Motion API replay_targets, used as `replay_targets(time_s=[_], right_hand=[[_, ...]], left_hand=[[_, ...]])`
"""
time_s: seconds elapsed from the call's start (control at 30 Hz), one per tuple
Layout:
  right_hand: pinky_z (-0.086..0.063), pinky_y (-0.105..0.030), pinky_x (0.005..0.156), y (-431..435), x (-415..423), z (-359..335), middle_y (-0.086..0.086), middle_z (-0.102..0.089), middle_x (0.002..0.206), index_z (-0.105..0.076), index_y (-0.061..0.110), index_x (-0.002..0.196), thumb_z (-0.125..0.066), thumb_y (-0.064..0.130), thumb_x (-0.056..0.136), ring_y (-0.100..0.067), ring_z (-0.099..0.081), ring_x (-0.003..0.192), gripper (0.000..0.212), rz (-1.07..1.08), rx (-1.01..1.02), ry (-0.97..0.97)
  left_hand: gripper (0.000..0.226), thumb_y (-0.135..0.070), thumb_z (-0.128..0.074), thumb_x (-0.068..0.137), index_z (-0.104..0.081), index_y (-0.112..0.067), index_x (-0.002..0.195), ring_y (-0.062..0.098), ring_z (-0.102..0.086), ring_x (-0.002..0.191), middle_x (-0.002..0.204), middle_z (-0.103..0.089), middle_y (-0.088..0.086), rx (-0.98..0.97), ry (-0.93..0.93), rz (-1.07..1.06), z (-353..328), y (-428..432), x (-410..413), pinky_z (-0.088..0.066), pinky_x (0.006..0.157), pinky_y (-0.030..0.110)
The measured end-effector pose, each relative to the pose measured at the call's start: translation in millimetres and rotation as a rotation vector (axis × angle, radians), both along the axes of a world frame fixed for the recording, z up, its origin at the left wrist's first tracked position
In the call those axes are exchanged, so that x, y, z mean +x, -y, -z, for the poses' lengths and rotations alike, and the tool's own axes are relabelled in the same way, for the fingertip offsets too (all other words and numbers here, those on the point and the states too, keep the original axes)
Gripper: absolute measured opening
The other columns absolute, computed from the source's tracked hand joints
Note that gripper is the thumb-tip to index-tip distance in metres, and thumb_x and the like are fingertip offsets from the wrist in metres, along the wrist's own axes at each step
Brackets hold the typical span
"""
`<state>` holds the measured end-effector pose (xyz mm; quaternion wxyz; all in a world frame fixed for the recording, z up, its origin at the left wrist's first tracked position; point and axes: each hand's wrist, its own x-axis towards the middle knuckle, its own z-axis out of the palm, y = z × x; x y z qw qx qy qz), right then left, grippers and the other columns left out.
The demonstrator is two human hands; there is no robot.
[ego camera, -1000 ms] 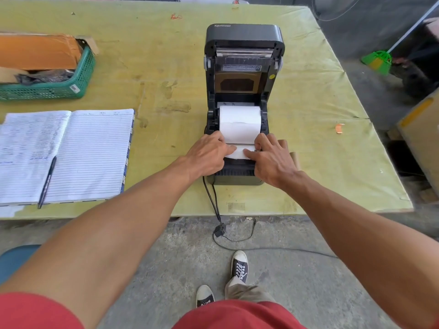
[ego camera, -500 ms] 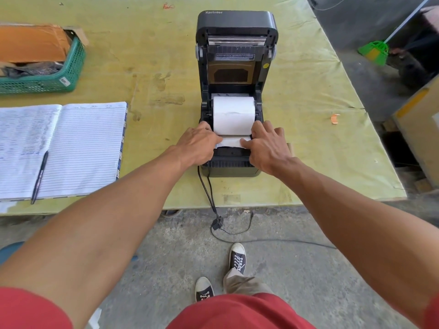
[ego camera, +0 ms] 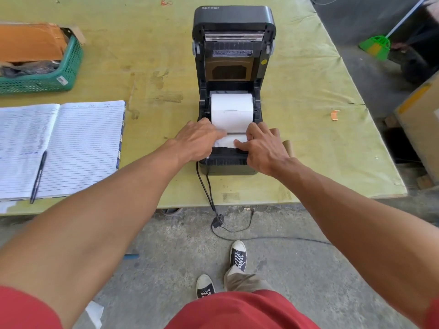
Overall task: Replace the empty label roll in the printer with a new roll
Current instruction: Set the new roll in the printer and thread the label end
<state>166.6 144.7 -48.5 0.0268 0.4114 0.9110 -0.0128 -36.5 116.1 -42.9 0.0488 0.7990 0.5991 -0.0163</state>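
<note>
A black label printer stands on the green table with its lid swung up and back. A full white label roll sits in its open bay. The roll's loose end lies flat over the front feed slot. My left hand presses the strip's left side and my right hand presses its right side, fingers spread on the paper. A brown cardboard core, the empty roll, lies on the table just right of the printer, partly behind my right hand.
An open lined notebook with a pen lies at the left. A green basket with a brown package sits at the back left. The printer's cables hang over the table's front edge. A cardboard box stands at the right.
Both hands have stayed on the label strip at the printer's front, shifting only slightly. The view has tilted a little, so the printer sits higher in frame.
</note>
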Motion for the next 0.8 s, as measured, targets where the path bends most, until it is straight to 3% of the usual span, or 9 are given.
replay_targets(time_s=[0.1, 0.2, 0.33, 0.5, 0.67, 0.73, 0.8], right_hand=[[-0.035, -0.042, 0.087, -1, 1, -2, 0.001, -0.031, 0.101, -0.062, 0.034, 0.129, -0.057, 0.017, 0.091, -0.024, -0.036, 0.101, 0.042, -0.004, -0.005, -0.016], [-0.036, -0.042, 0.087, -3, -1, -3, -0.002, -0.036, 0.107, -0.06, 0.033, 0.13, -0.057, 0.017, 0.09, -0.025, -0.036, 0.104, 0.044, 0.029, 0.0, -0.001], [-0.037, -0.042, 0.086, 2, -4, -1, -0.004, -0.038, 0.108, -0.06, 0.028, 0.129, -0.057, 0.015, 0.089, -0.025, -0.035, 0.103, 0.042, 0.062, -0.005, 0.002], [-0.035, -0.041, 0.083, 9, 2, 1, 0.0, -0.031, 0.099, -0.063, 0.029, 0.127, -0.054, 0.015, 0.09, -0.024, -0.035, 0.099, 0.041, 0.049, -0.01, -0.019], [-0.033, -0.04, 0.082, 12, 4, 4, 0.001, -0.032, 0.098, -0.066, 0.029, 0.126, -0.053, 0.015, 0.091, -0.024, -0.036, 0.099, 0.039, 0.059, -0.023, -0.078], [-0.034, -0.04, 0.081, 14, 5, 5, 0.001, -0.033, 0.097, -0.068, 0.029, 0.123, -0.052, 0.015, 0.092, -0.024, -0.035, 0.098, 0.038, 0.052, -0.022, -0.09], [-0.035, -0.041, 0.082, 15, 6, 6, 0.001, -0.034, 0.097, -0.069, 0.029, 0.122, -0.051, 0.015, 0.091, -0.023, -0.035, 0.097, 0.038, 0.049, -0.021, -0.103]], left_hand=[[0.036, 0.007, -0.036, 0.087, -0.062, -0.01, 0.106, 0.026, -0.044, 0.112, 0.117, -0.063, 0.01, -0.026, -0.069, 0.018, 3, 3, 4, -0.046, 0.082, 0.039], [0.033, 0.01, -0.04, 0.084, -0.064, -0.007, 0.098, 0.03, -0.04, 0.12, 0.124, -0.06, 0.008, -0.029, -0.051, 0.0, 5, 10, 10, -0.046, 0.087, 0.044], [0.029, 0.009, -0.043, 0.08, -0.064, -0.008, 0.092, 0.031, -0.039, 0.124, 0.116, -0.063, 0.003, -0.065, -0.077, -0.009, 2, 13, 12, -0.044, 0.094, 0.049], [0.029, 0.003, -0.045, 0.073, -0.067, -0.009, 0.088, 0.034, -0.036, 0.129, 0.103, -0.065, -0.002, -0.098, -0.126, -0.018, 0, 19, 16, -0.025, 0.114, 0.053], [0.024, 0.005, -0.045, 0.07, -0.064, -0.01, 0.076, 0.033, -0.034, 0.137, 0.093, -0.067, 0.005, -0.088, -0.013, -0.056, 0, 25, 17, -0.009, 0.116, 0.065], [0.028, 0.006, -0.046, 0.072, -0.066, -0.009, 0.085, 0.03, -0.036, 0.136, 0.093, -0.068, 0.007, -0.066, 0.019, -0.039, 4, 29, 18, -0.01, 0.116, 0.065], [0.041, 0.004, -0.049, 0.076, -0.063, -0.009, 0.112, 0.028, -0.036, 0.136, 0.104, -0.07, 0.009, -0.055, 0.037, -0.027, 8, 32, 20, -0.011, 0.116, 0.064]])
